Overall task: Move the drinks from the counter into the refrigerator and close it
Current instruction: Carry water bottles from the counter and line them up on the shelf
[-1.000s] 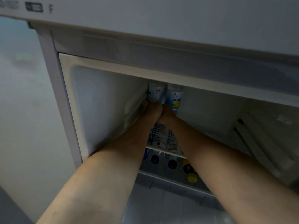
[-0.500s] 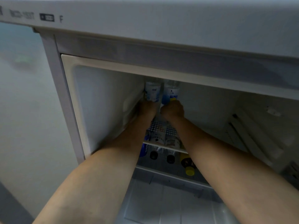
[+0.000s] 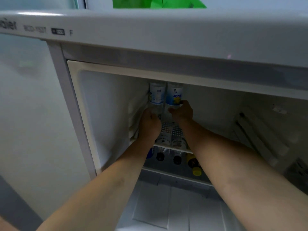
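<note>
Both arms reach deep into the open small refrigerator [image 3: 116, 52]. Two clear bottles stand upright at the back left of the upper shelf [image 3: 171, 129]. My left hand [image 3: 149, 122] grips the base of the left bottle [image 3: 157, 95], which has a white and blue label. My right hand [image 3: 181, 111] wraps the lower part of the right bottle [image 3: 174, 95], whose blue label shows a yellow lemon. The bottles stand side by side, nearly touching, close to the left inner wall.
Below the shelf lie several bottles on their sides: two with dark caps [image 3: 160, 156] and a yellow-capped one [image 3: 196, 170]. A crisper cover [image 3: 166, 205] lies at the bottom. Door shelves [image 3: 260, 135] show at the right. Something green [image 3: 158, 2] sits above the refrigerator.
Both hands have pulled slightly apart and lower on the two bottles. The view has tilted up, so the refrigerator's top edge and the green object above it now show.
</note>
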A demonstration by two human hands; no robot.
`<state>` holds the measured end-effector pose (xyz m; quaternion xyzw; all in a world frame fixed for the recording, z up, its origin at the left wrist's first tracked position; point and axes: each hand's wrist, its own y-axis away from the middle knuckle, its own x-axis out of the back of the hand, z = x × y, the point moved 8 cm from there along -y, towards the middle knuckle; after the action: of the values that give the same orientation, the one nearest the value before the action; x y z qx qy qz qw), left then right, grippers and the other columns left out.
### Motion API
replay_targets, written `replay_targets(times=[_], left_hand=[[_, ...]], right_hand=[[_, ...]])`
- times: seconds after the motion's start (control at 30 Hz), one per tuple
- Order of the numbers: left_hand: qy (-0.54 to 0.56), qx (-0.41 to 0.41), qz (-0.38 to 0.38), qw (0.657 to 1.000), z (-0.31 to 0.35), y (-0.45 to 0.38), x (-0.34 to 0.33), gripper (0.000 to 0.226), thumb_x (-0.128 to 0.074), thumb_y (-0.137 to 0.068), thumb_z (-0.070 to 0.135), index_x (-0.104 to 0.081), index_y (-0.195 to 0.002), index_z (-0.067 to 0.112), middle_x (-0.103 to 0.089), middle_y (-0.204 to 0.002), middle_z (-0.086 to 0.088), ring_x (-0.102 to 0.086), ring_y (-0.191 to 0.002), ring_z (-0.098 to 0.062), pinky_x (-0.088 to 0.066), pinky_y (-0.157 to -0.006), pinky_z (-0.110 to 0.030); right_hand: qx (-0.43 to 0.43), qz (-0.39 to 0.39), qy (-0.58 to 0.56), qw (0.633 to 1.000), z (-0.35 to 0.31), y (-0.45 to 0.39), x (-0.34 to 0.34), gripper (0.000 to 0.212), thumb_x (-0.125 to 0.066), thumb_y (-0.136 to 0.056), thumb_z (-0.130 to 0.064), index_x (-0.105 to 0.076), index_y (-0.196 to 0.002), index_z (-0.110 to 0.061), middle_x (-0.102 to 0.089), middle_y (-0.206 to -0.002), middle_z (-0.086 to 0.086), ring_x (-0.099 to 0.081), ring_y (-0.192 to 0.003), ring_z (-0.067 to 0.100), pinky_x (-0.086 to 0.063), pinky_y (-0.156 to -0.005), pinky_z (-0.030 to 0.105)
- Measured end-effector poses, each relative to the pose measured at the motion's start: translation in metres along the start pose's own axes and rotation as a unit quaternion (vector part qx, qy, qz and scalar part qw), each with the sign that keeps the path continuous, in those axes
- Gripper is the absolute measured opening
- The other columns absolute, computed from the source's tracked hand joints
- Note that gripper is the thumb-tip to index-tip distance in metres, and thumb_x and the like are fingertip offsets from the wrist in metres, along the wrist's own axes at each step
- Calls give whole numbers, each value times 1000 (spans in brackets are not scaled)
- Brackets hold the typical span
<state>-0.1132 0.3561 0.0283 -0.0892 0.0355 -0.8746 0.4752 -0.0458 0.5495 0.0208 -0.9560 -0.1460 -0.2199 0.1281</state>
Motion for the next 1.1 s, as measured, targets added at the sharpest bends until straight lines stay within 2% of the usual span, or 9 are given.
replay_targets(times=[0.07, 0.2, 0.4, 0.5, 0.57, 0.73, 0.8, 0.93, 1.1], left_hand=[[4, -11, -1, 1000, 2, 7, 4, 36, -29, -105, 12, -53, -130, 3, -51, -118, 3, -48, -104, -13, -37, -94, -24], [17, -23, -24, 999, 3, 20, 10, 34, -29, -104, 11, -59, -116, 1, -64, -112, -14, -61, -104, -28, -49, -99, -44], [68, -13, -101, 992, 2, 52, 22, 28, -33, -103, 7, -58, -111, -2, -61, -106, -30, -58, -102, -47, -48, -96, -56], [127, 55, -92, 986, -8, 73, 32, 25, -42, -101, 11, -62, -92, 24, -67, -87, -5, -66, -76, -21, -58, -68, -33], [127, 70, -77, 986, -17, 88, 42, 21, -45, -99, 15, -64, -99, 24, -69, -83, 2, -64, -60, -7, -55, -54, -25], [96, 7, -84, 992, -40, 131, 57, 21, -49, -99, 25, -65, -87, 33, -70, -75, 13, -59, -61, -5, -48, -57, -25], [88, -7, -94, 992, -53, 151, 57, 20, -50, -100, 29, -65, -86, 31, -67, -71, 13, -57, -63, -7, -45, -63, -27], [49, -54, -139, 988, -68, 192, 50, 23, -48, -101, 36, -65, -89, 25, -61, -68, 16, -54, -64, 1, -42, -62, -14], [16, -124, -202, 972, -62, 241, 29, 14, -52, -100, 27, -64, -93, 24, -60, -75, 6, -54, -66, 1, -41, -61, -8]], right_hand=[[-2, -2, 1, 1000, 0, 0, -2, 59, -79, -84, -25, -49, -133, -12, -60, -131, 13, -61, -113, 28, -49, -85, 28], [-15, -31, 31, 999, 1, 4, 1, 65, -76, -87, -29, -44, -140, -10, -55, -138, 13, -57, -120, 27, -42, -83, 23], [-33, -5, 41, 999, 3, 38, 28, 61, -64, -95, -30, -40, -147, -10, -47, -148, 13, -49, -131, 27, -41, -106, 28], [-20, 52, 2, 998, -5, 74, 52, 43, -62, -95, -23, -53, -135, -11, -58, -136, 10, -57, -118, 21, -40, -91, 17], [-4, 90, -20, 996, -10, 104, 68, 34, -60, -95, -18, -60, -128, -12, -63, -129, 7, -58, -109, 16, -40, -88, 16], [38, 158, -67, 984, -4, 192, 108, 13, -60, -93, -16, -67, -95, -27, -65, -93, -19, -61, -83, 0, -41, -63, 6], [26, 157, -91, 983, 10, 228, 121, 13, -64, -91, -21, -62, -90, -34, -64, -86, -19, -62, -81, -2, -49, -65, 12], [-29, 141, -115, 983, 54, 293, 141, 16, -67, -92, -22, -63, -103, -32, -70, -101, -2, -68, -94, 19, -59, -83, 42], [-106, 145, -128, 975, 105, 372, 169, 14, -68, -92, -21, -66, -94, -35, -70, -96, 0, -67, -91, 21, -59, -85, 45]])
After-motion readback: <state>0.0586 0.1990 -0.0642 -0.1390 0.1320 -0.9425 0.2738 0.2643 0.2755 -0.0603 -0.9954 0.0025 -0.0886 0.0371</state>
